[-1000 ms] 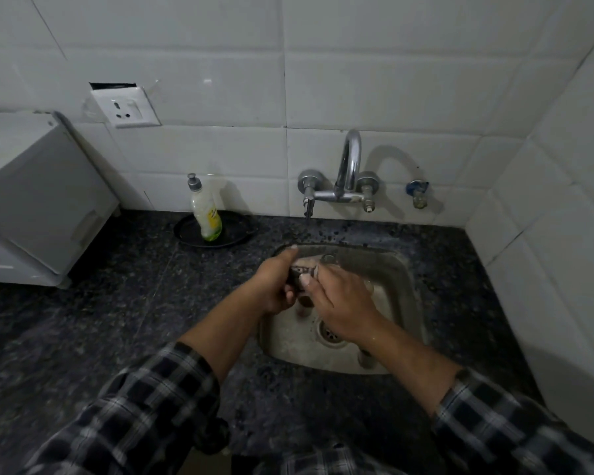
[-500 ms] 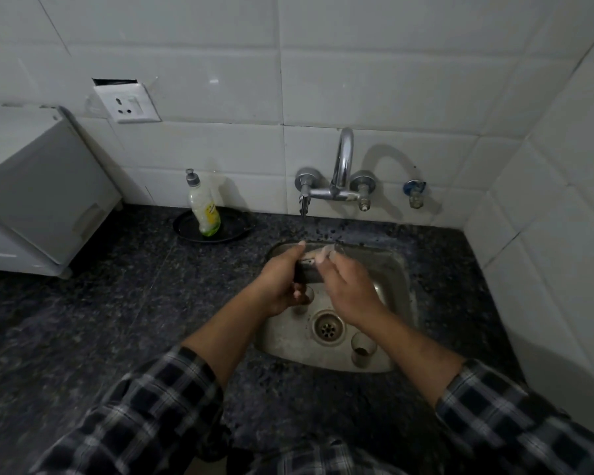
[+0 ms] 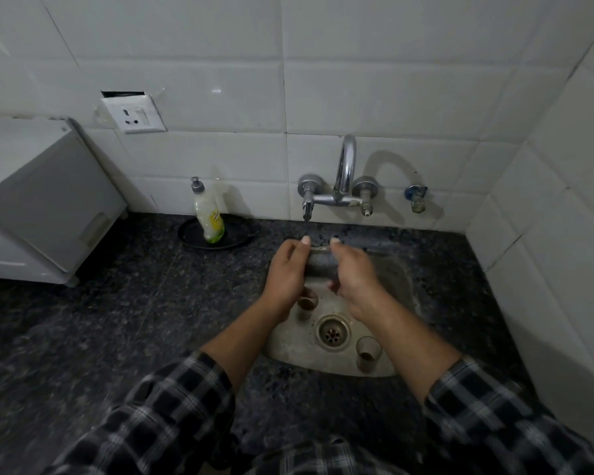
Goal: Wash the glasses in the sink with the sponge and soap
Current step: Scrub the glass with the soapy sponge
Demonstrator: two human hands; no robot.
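Over the far edge of the steel sink (image 3: 403,289), both hands hold one clear glass (image 3: 319,264) lying sideways between them. My left hand (image 3: 287,272) grips its left end with the thumb on top. My right hand (image 3: 354,279) curls round its right end. Two more glasses stand in the basin: one (image 3: 307,301) just below my left hand, the other (image 3: 368,353) right of the drain (image 3: 333,332). The soap bottle (image 3: 209,214) stands on a black dish (image 3: 235,236) at the back left. I cannot make out a sponge.
A chrome tap (image 3: 343,180) is fixed to the tiled wall above the sink, with a small blue valve (image 3: 415,195) to its right. A grey appliance (image 3: 38,197) sits on the dark speckled counter (image 3: 117,320) at the left. A wall socket (image 3: 134,114) is above it.
Both hands have moved with the glass from above the drain toward the back edge of the sink under the tap. The glass right of the drain has come into view.
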